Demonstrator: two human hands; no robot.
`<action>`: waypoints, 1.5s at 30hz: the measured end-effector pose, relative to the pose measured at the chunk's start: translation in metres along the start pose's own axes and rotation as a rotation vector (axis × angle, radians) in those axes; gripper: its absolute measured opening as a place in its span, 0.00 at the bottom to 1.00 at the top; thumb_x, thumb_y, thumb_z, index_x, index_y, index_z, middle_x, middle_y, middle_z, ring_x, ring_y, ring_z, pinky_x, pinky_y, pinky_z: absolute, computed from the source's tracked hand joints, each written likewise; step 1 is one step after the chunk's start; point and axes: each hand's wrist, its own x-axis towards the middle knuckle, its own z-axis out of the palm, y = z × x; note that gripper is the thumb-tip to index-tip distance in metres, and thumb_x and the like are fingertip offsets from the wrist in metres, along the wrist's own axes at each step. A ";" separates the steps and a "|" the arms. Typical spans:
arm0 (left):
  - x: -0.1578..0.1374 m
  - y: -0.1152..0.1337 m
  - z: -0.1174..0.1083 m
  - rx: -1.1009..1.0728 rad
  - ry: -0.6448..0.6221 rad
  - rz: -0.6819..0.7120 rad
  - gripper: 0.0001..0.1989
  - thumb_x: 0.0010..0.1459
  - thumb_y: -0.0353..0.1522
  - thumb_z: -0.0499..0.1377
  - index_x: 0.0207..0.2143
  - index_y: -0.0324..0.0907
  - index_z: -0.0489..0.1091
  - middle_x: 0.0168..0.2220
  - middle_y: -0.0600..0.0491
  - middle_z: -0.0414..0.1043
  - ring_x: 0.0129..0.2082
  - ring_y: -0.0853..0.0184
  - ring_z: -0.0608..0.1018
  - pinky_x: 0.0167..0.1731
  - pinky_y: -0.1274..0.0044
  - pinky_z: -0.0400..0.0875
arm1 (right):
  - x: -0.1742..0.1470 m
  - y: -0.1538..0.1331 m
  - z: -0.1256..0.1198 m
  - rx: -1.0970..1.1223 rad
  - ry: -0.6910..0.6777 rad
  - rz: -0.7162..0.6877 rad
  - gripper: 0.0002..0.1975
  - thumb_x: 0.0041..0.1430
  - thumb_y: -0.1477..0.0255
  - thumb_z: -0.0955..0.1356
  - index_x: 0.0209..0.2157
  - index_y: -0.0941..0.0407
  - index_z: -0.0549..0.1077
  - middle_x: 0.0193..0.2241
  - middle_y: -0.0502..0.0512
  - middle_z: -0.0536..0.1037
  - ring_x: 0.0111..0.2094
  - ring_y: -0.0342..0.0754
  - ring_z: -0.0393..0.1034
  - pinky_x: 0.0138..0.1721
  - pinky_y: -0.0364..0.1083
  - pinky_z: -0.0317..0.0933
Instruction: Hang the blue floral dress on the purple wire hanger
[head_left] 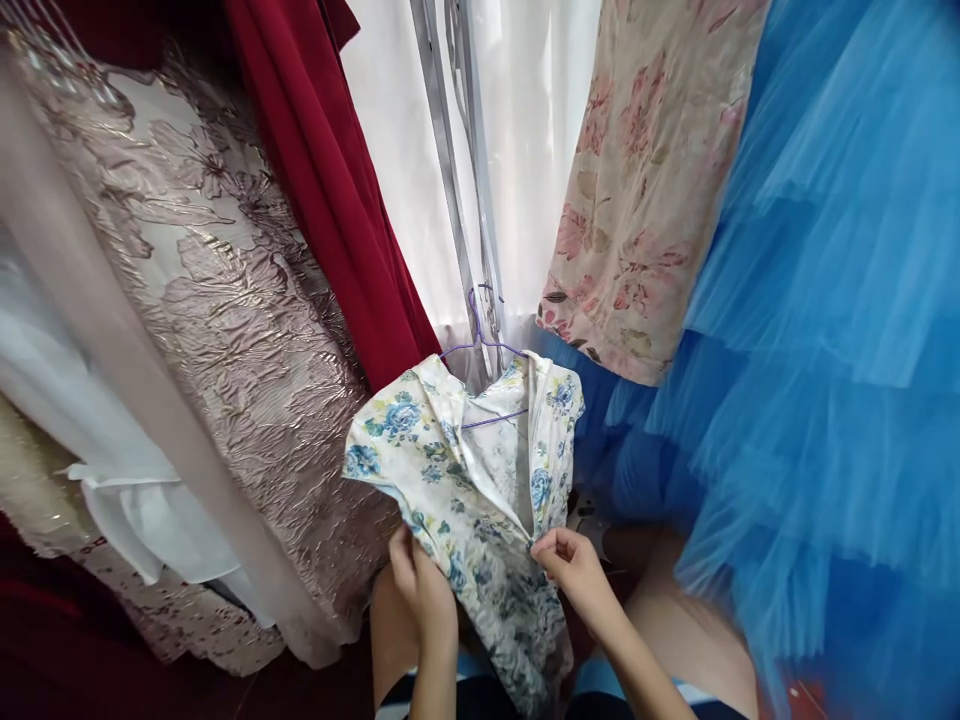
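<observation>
A: State the position of the main item.
B: The floral garment (442,470) hangs on a purple hanger (478,345), below the hook, one shoulder over each sloping arm. Its body extends down between the person's knees.

A: What does the garment contain?
B: The hanger's lower bar, visible inside the open neckline. The front opening narrows downward to a point.

A: Report the right hand (574,565).
B: Closed in a pinch, thumb against fingers, on the garment at the bottom of that opening.

A: And the left hand (420,580)?
B: Partly curled at the garment's opposite side edge, touching the cloth. Some fingers are hidden; how tightly it is closed cannot be told.

A: Is the hook seated on the metal uprights (450,150)?
B: It overlaps them in view; engagement cannot be confirmed.

A: List the adjacent items.
B: Left side: a red cloth (315,180) and a textured metallic fabric (225,290). Right side: a pink-flowered garment (630,230) beside tiered blue tulle (825,250).
</observation>
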 end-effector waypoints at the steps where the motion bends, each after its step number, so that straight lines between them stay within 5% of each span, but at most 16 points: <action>1: -0.009 -0.001 -0.002 0.010 -0.006 0.022 0.13 0.66 0.40 0.51 0.47 0.43 0.68 0.42 0.49 0.72 0.40 0.63 0.75 0.40 0.73 0.71 | 0.000 0.001 0.002 -0.003 -0.011 -0.004 0.09 0.51 0.68 0.68 0.25 0.60 0.71 0.21 0.50 0.68 0.24 0.43 0.58 0.27 0.43 0.51; 6: -0.052 -0.003 0.002 0.129 -0.516 0.194 0.13 0.58 0.30 0.56 0.47 0.42 0.68 0.41 0.48 0.72 0.42 0.61 0.75 0.45 0.72 0.70 | -0.002 0.007 0.015 0.046 -0.121 -0.029 0.08 0.51 0.69 0.70 0.25 0.59 0.70 0.18 0.45 0.62 0.22 0.40 0.53 0.25 0.42 0.46; 8: -0.061 -0.002 0.010 0.167 -0.619 0.183 0.14 0.56 0.26 0.55 0.46 0.42 0.67 0.40 0.49 0.73 0.41 0.61 0.76 0.42 0.73 0.71 | -0.002 0.007 0.017 0.064 -0.126 -0.021 0.09 0.51 0.69 0.71 0.25 0.59 0.70 0.19 0.46 0.64 0.22 0.40 0.53 0.25 0.42 0.45; 14: -0.064 0.002 0.014 0.159 -0.598 0.203 0.04 0.59 0.28 0.56 0.30 0.42 0.67 0.27 0.55 0.70 0.28 0.67 0.73 0.32 0.78 0.68 | -0.006 -0.004 0.013 0.094 -0.132 0.055 0.09 0.50 0.68 0.70 0.25 0.60 0.72 0.19 0.49 0.67 0.21 0.40 0.55 0.26 0.42 0.48; 21: -0.069 0.002 0.004 0.128 -0.528 0.250 0.06 0.59 0.26 0.55 0.28 0.41 0.67 0.26 0.55 0.67 0.28 0.69 0.72 0.30 0.80 0.66 | -0.010 -0.003 0.020 0.095 -0.186 0.066 0.10 0.50 0.68 0.68 0.22 0.59 0.68 0.16 0.45 0.60 0.19 0.38 0.48 0.22 0.41 0.41; 28: -0.068 0.004 0.009 0.135 -0.535 0.245 0.09 0.60 0.28 0.55 0.26 0.42 0.65 0.26 0.54 0.66 0.27 0.68 0.71 0.29 0.78 0.65 | -0.005 -0.015 0.024 0.094 -0.095 0.018 0.13 0.48 0.69 0.67 0.17 0.56 0.61 0.16 0.45 0.56 0.20 0.39 0.46 0.23 0.42 0.41; 38: -0.065 -0.016 0.016 0.202 -0.591 0.275 0.10 0.61 0.31 0.55 0.26 0.43 0.67 0.27 0.52 0.68 0.28 0.65 0.73 0.30 0.77 0.66 | 0.098 -0.124 0.047 0.135 0.012 -0.300 0.16 0.46 0.68 0.69 0.16 0.55 0.57 0.14 0.43 0.53 0.18 0.37 0.43 0.22 0.42 0.36; 45: -0.072 -0.027 0.023 0.224 -0.629 0.291 0.12 0.63 0.33 0.54 0.25 0.42 0.65 0.27 0.52 0.67 0.28 0.65 0.73 0.31 0.76 0.67 | 0.137 -0.182 0.058 0.169 0.070 -0.326 0.15 0.44 0.69 0.69 0.14 0.55 0.58 0.12 0.43 0.53 0.16 0.37 0.43 0.20 0.42 0.36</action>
